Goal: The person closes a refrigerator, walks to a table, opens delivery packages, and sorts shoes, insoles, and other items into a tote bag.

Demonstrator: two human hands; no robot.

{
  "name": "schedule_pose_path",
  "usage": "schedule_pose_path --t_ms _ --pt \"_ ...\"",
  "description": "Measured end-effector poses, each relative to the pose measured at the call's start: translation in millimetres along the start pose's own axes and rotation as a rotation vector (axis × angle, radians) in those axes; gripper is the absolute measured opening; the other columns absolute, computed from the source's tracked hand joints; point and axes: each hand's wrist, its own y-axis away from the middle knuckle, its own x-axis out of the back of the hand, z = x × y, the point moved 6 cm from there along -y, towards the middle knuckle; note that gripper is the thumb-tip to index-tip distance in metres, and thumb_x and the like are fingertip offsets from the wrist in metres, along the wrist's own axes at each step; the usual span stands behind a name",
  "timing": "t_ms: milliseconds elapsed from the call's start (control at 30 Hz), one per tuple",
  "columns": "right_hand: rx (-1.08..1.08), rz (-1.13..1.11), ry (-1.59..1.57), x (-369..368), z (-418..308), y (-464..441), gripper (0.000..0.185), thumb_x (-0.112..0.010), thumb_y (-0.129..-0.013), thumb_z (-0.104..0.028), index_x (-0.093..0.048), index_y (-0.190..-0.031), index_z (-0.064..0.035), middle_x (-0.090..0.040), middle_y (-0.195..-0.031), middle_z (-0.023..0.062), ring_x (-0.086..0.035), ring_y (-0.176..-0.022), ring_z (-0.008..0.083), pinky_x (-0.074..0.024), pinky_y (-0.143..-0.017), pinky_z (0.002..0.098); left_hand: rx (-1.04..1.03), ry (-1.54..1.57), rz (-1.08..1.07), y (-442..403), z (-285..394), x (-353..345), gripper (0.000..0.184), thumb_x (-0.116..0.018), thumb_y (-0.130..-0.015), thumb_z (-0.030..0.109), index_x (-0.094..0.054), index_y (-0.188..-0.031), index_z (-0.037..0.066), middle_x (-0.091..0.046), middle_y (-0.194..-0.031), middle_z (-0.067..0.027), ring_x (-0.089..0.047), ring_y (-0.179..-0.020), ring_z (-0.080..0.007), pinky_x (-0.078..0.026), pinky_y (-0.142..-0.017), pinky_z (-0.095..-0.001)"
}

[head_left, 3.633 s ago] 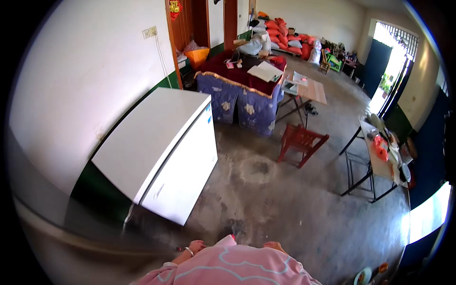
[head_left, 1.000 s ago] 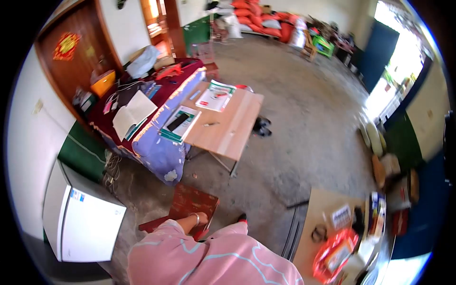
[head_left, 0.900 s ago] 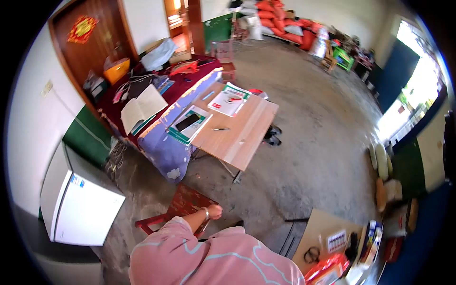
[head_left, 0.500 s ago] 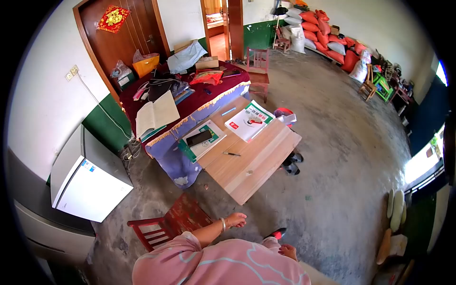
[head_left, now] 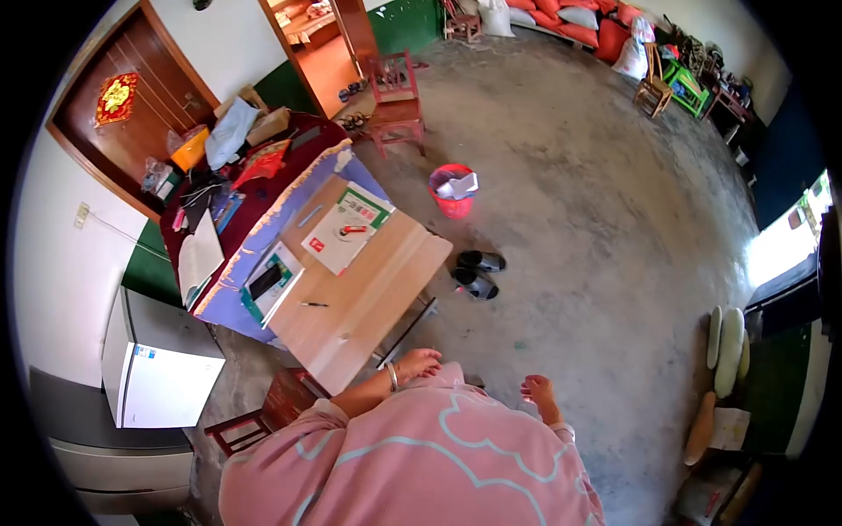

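Observation:
My left hand (head_left: 416, 363), with a bracelet at the wrist, hangs just off the near corner of the wooden table (head_left: 368, 302), fingers loosely curled but apart and nothing in them. My right hand (head_left: 538, 392) is over the floor to the right, fingers spread and without any object. On the wooden table lie a white and green book (head_left: 338, 241), a dark phone (head_left: 266, 280) on other booklets, and a pen (head_left: 314, 304). Below my left forearm stands a red chair (head_left: 285, 399).
Black shoes (head_left: 478, 273) and a red bin (head_left: 453, 203) are on the floor beyond the wooden table. Another red chair (head_left: 395, 103) stands farther back. A cloth-covered table (head_left: 307, 186) adjoins on the left. Pale gourds (head_left: 729, 351) lie at the right wall, a white fridge (head_left: 167, 386) lower left.
The view has moved forward past the near red chair. The wooden table now appears closer and farther left, and the bin and shoes show fully. My right hand has come further into view.

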Motion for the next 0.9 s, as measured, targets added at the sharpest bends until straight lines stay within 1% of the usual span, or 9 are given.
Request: schedule_pose_path --t_ms 233,300,367,400,433,467,567,733,900 --pt "-0.094 -0.066 -0.117 64.9 -62.4 -83.9 0.029 -0.055 -0.084 -0.020 -0.057 -0.106 -0.0027 -0.064 -0.086 0.0102 -0.063 -0.071 0.0212 -0.0501 -0.055 0.0294 0.077 0.100 -0.117 -115.3 61.2 -29.7 0.042 -0.056 -0.085 0.014 -0.043 -0.122 0.000 -0.060 -0.090 -0.0109 -0.060 -0.075 -0.0146 -0.049 -0.063 -0.0243" --pt "-0.071 -0.048 -0.083 87.7 -87.6 -112.3 0.022 -0.058 -0.083 -0.021 -0.061 -0.095 -0.0033 -0.064 -0.083 0.0093 -0.063 -0.066 0.0197 -0.0494 -0.050 0.0301 0.040 0.125 -0.130 -153.5 104.3 -40.7 0.042 -0.057 -0.085 0.015 -0.044 -0.122 0.000 -0.060 -0.090 -0.0108 -0.060 -0.073 -0.0145 -0.049 -0.062 -0.0245" --pt "0.745 -0.183 1.238 101.1 -123.1 -160.5 0.019 -0.064 -0.075 -0.022 -0.060 -0.086 -0.0065 -0.064 -0.078 0.0081 -0.062 -0.064 0.0226 -0.0495 -0.052 0.0337 -0.028 0.137 -0.070 -203.3 155.9 -48.9 0.038 -0.056 -0.083 0.013 -0.048 -0.118 0.002 -0.061 -0.085 -0.0104 -0.058 -0.064 -0.0139 -0.048 -0.055 -0.0242" --pt "1.083 -0.073 1.125 118.2 -139.9 -168.2 0.018 -0.067 -0.067 -0.021 -0.058 -0.076 -0.0085 -0.064 -0.072 0.0074 -0.061 -0.063 0.0253 -0.0490 -0.054 0.0365 -0.061 0.167 -0.015 -230.5 176.0 -52.9 0.036 -0.055 -0.081 0.011 -0.052 -0.115 0.002 -0.062 -0.081 -0.0100 -0.057 -0.056 -0.0134 -0.046 -0.049 -0.0238" --pt "1.018 -0.109 0.926 160.2 -70.4 -246.6 0.017 -0.067 -0.066 -0.019 -0.057 -0.074 -0.0071 -0.060 -0.065 0.0065 -0.059 -0.061 0.0261 -0.0476 -0.053 0.0378 -0.134 0.175 0.003 -249.0 205.1 -55.7 0.034 -0.055 -0.081 0.012 -0.053 -0.114 0.004 -0.062 -0.082 -0.0094 -0.057 -0.056 -0.0133 -0.046 -0.048 -0.0237" --pt "0.558 -0.144 0.737 188.6 -71.9 -272.0 0.017 -0.067 -0.067 -0.018 -0.057 -0.074 -0.0069 -0.060 -0.064 0.0066 -0.059 -0.061 0.0260 -0.0477 -0.052 0.0377 -0.114 0.107 0.003 -262.1 233.2 -63.1 0.032 -0.052 -0.086 0.016 -0.050 -0.115 0.004 -0.061 -0.090 -0.0076 -0.059 -0.070 -0.0124 -0.048 -0.057 -0.0235" --pt "0.199 -0.110 0.586 220.5 -148.8 -298.2 0.016 -0.066 -0.068 -0.018 -0.056 -0.074 -0.0065 -0.060 -0.064 0.0067 -0.059 -0.060 0.0258 -0.0477 -0.052 0.0375 -0.167 0.207 0.066 -280.7 306.6 -71.3 0.033 -0.052 -0.085 0.016 -0.051 -0.115 0.004 -0.062 -0.091 -0.0067 -0.059 -0.070 -0.0115 -0.048 -0.058 -0.0237" --pt "0.036 -0.094 0.404 217.1 -293.9 -351.9 0.015 -0.064 -0.070 -0.017 -0.056 -0.075 -0.0056 -0.059 -0.063 0.0070 -0.058 -0.059 0.0253 -0.0478 -0.051 0.0372 -0.259 0.299 0.161 -297.0 373.8 -48.9 0.027 -0.054 -0.083 0.015 -0.054 -0.108 0.006 -0.062 -0.082 -0.0053 -0.060 -0.064 -0.0126 -0.047 -0.053 -0.0248" --pt "0.010 -0.141 0.339 206.8 -389.8 -423.8 0.014 -0.063 -0.071 -0.016 -0.056 -0.076 -0.0048 -0.058 -0.063 0.0073 -0.058 -0.058 0.0249 -0.0479 -0.051 0.0368 -0.240 0.612 0.279 -325.9 369.0 -20.6 0.029 -0.054 -0.084 0.015 -0.054 -0.111 0.008 -0.063 -0.084 -0.0072 -0.057 -0.061 -0.0141 -0.046 -0.052 -0.0254"
